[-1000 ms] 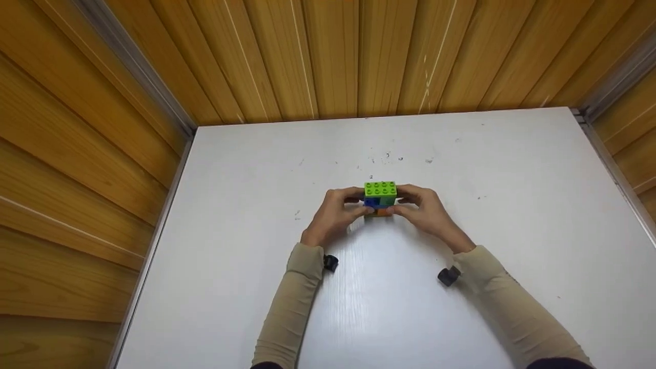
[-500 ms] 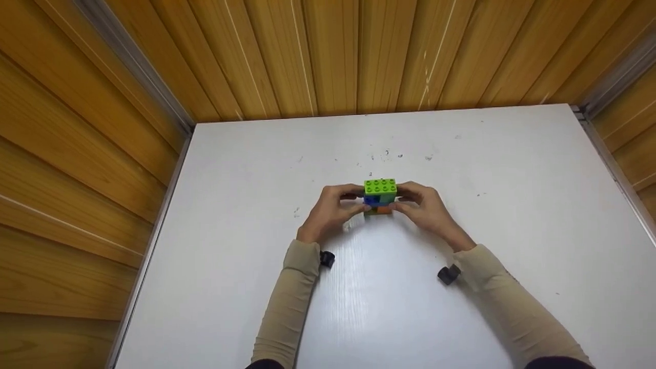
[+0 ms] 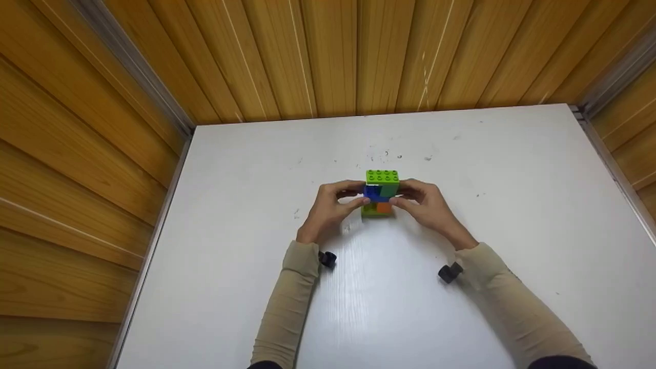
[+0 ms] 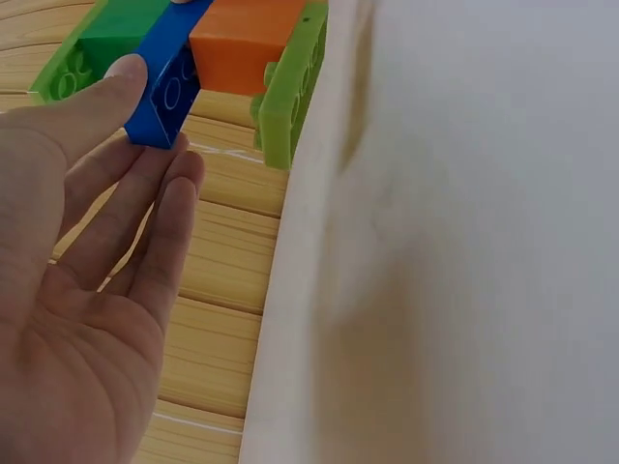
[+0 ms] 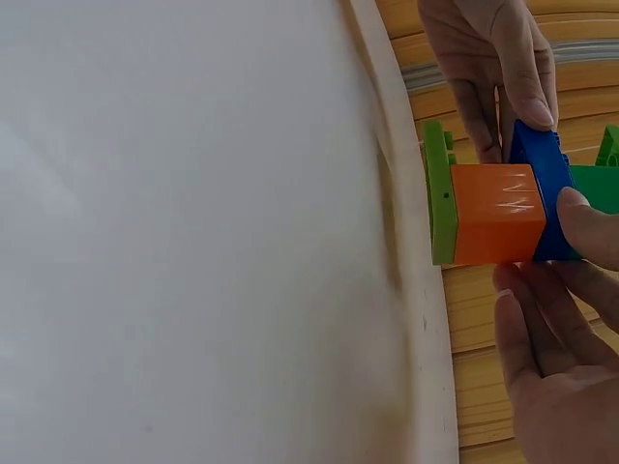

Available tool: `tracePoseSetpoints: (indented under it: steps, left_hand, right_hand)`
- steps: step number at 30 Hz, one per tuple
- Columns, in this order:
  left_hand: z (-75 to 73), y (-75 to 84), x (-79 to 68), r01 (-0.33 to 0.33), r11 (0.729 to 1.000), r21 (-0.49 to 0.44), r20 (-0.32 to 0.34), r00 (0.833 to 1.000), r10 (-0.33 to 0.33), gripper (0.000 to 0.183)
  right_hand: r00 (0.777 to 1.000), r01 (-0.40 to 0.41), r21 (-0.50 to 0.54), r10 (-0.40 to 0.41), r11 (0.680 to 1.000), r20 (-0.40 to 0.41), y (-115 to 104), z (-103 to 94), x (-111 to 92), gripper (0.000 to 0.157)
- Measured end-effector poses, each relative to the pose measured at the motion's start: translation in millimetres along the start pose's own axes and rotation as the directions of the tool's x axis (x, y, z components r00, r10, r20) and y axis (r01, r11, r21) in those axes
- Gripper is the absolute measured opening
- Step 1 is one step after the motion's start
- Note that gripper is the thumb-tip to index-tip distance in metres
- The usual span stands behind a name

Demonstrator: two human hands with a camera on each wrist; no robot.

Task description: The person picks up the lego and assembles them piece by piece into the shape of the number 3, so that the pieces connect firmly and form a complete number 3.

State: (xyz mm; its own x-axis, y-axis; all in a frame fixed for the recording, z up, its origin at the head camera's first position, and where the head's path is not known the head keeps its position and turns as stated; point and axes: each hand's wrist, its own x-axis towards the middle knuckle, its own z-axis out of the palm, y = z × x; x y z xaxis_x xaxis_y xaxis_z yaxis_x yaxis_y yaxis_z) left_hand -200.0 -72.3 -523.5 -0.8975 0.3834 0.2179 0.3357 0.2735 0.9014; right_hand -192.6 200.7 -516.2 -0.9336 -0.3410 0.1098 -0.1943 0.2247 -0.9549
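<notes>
A small stack of toy building bricks is between my hands. From the bottom up it has a lime plate (image 5: 441, 193), an orange brick (image 5: 498, 213), a blue plate (image 4: 169, 82), a green brick (image 3: 388, 190) and a lime studded plate (image 3: 382, 177) on top. With thumb and fingers my left hand (image 3: 328, 210) pinches the left end of the blue plate. My right hand (image 3: 428, 207) grips its opposite end, the thumb on the near side. Orange and green bricks both stand toward the right end, leaving gaps at the left. Far-side fingers are partly hidden behind the stack in the head view.
The white tabletop (image 3: 246, 179) has small dark marks beyond the stack. Wood-patterned panels (image 3: 333, 56) wall the back and sides, with a metal rail (image 3: 138, 66) at the left corner. Black wrist cameras (image 3: 450, 272) sit at both cuffs.
The stack's upper part has shifted upward in the head view, and more of the lower lime plate and orange brick shows. Both hands keep hold of the blue plate, rising slightly with it.
</notes>
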Motion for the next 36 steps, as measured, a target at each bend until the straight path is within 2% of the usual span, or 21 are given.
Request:
tracePoseSetpoints:
  steps: [6, 15, 22, 30, 36]
  left_hand:
    - [-0.2, 5.3, 2.0, 0.026, 0.999, -0.043, -0.020, 0.999, -0.026, 0.041]
    - [-3.5, 9.3, 9.0, 0.069, 0.997, -0.016, -0.008, 0.998, -0.069, 0.043]
    - [-3.9, 6.4, 13.3, 0.093, 0.996, 0.009, -0.006, 0.996, -0.093, 0.045]
    - [-2.2, 2.5, 17.0, 0.133, 0.991, -0.014, 0.020, 0.991, -0.133, 0.045]
    - [-1.3, -1.3, 20.1, 0.140, 0.990, 0.032, 0.020, 0.990, -0.140, 0.042]
  right_hand:
    - [1.000, -0.014, -0.005, 0.014, 1.000, -0.006, -6.7, -4.0, 1.1, 0.039]
    - [0.998, -0.057, -0.051, 0.057, 0.997, -0.014, -11.7, -5.3, 9.0, 0.040]
    - [0.996, -0.091, -0.081, 0.090, 0.993, -0.019, -6.9, -4.7, 14.5, 0.045]
    - [0.989, -0.146, -0.022, 0.145, 0.989, -0.016, -3.9, -5.3, 17.5, 0.049]
    - [0.979, -0.203, -0.082, 0.203, 0.976, -0.008, -3.2, -7.0, 22.0, 0.057]
